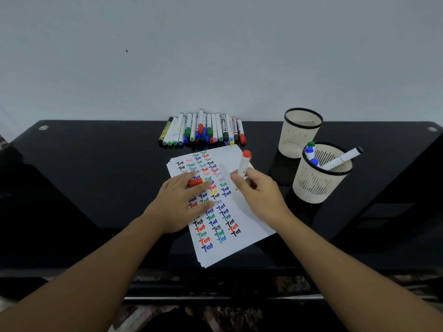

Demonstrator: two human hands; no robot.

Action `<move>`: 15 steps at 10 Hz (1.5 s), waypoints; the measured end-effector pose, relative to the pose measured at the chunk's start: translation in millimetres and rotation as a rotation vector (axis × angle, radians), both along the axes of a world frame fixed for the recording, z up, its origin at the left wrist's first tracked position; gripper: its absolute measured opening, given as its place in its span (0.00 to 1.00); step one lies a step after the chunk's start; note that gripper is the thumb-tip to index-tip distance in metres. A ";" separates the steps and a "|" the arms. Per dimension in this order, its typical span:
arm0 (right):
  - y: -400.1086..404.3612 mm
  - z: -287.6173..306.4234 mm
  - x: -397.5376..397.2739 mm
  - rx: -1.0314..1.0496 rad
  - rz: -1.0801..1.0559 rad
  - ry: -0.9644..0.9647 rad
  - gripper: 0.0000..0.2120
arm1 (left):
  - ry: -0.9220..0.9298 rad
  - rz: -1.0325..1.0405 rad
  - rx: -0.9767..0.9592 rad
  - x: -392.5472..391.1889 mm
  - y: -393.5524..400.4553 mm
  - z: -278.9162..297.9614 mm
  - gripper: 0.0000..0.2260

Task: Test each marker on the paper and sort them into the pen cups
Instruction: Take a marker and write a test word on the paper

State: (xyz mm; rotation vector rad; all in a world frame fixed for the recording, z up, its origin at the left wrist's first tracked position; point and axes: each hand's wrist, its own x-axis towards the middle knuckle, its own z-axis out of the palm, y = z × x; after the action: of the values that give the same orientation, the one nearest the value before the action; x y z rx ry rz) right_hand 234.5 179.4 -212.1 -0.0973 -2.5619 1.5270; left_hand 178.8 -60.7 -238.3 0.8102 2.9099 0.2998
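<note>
markers point(202, 129) are lined up in a messy row at the far edge of the black table point(96, 164), right against the wall, caps mostly facing the camera. just in front of them is the paper point(239, 226), a small stack actually, tilted a bit and covered in columns of "test" scribbles in red, green, blue and black.

left hand point(182, 202) is lying flat on the paper with fingers mostly straight, and a red cap point(195, 182) is tucked in between the fingers. right hand point(257, 195) is over the right side of the sheet, fingers curled round a white marker with a red end point(244, 165), held more or less upright, red end pointing up. can't tell if the tip is touching the paper, the hand hides it.

off to the right are two cream pen cups with black rims, almost touching. the far cup point(300, 133) looks like it has nothing in it, the near cup point(321, 174) has a few markers, one white one leaning out over the right rim.
</note>
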 end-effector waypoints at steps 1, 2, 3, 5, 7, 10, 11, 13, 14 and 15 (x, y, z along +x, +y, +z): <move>0.0 -2.1 6.1 -0.071 -0.004 -0.016 0.07 | 0.003 0.009 0.007 0.7 -0.5 -0.7 0.32; 1.5 -4.0 12.0 -0.074 0.029 -0.003 0.04 | 0.017 0.014 0.016 0.3 0.0 -2.0 0.34; 1.7 -6.0 16.6 -0.043 0.030 -0.030 0.08 | 0.016 0.021 0.026 -0.2 -0.7 -1.8 0.35; 2.4 -13.0 20.4 -0.030 0.037 -0.081 0.05 | 0.009 0.031 0.032 0.9 0.0 -1.4 0.35; 1.8 -13.4 19.4 0.007 0.061 -0.093 0.05 | 0.006 0.036 0.030 1.2 0.1 -1.6 0.35; 0.4 -9.1 21.5 0.054 0.073 -0.106 0.04 | 0.009 0.031 0.033 0.6 0.9 -1.3 0.36; 0.5 -10.1 21.7 0.064 0.077 -0.112 0.05 | 0.009 0.035 0.036 1.4 0.7 -1.5 0.36; -1.0 -11.7 18.9 0.126 0.071 -0.154 0.12 | 0.016 0.037 0.043 -0.2 1.0 -2.7 0.37; -0.8 -11.9 21.0 0.150 0.054 -0.154 0.13 | 0.025 0.033 0.040 0.2 0.4 -3.8 0.36; -0.6 -9.9 21.0 0.140 0.034 -0.149 0.13 | 0.026 0.034 0.046 0.7 0.3 -3.5 0.36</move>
State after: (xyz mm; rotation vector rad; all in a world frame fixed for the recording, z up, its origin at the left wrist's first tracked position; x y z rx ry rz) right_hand 255.5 178.8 -222.0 -0.1569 -2.7916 1.3957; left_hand 179.4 -60.4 -241.8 0.7773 2.9536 0.3639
